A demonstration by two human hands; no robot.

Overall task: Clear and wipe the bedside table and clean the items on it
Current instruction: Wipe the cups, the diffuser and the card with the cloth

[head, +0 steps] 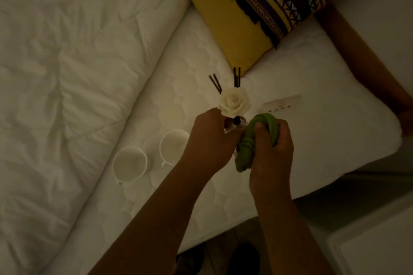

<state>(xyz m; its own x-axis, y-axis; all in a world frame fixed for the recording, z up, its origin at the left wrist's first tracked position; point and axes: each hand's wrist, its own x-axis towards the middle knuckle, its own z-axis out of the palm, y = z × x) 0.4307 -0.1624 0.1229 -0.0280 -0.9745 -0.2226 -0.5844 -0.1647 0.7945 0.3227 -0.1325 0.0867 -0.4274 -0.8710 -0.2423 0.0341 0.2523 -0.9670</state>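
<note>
My left hand (210, 140) grips a small glass diffuser bottle (234, 126) above the bed. A white rose (233, 102) and dark reed sticks (237, 77) rise from the bottle. My right hand (273, 147) is closed on a bunched green cloth (248, 143), which presses against the bottle's right side. Most of the bottle is hidden between hand and cloth. Two white cups (130, 164) (173, 146) stand upright on the mattress to the left of my hands.
A white quilted mattress (312, 100) carries a small card (280, 104) just beyond my hands. A rumpled white duvet (67, 73) fills the left. A yellow patterned pillow (257, 11) lies at the top. A white table corner (375, 250) shows at the bottom right.
</note>
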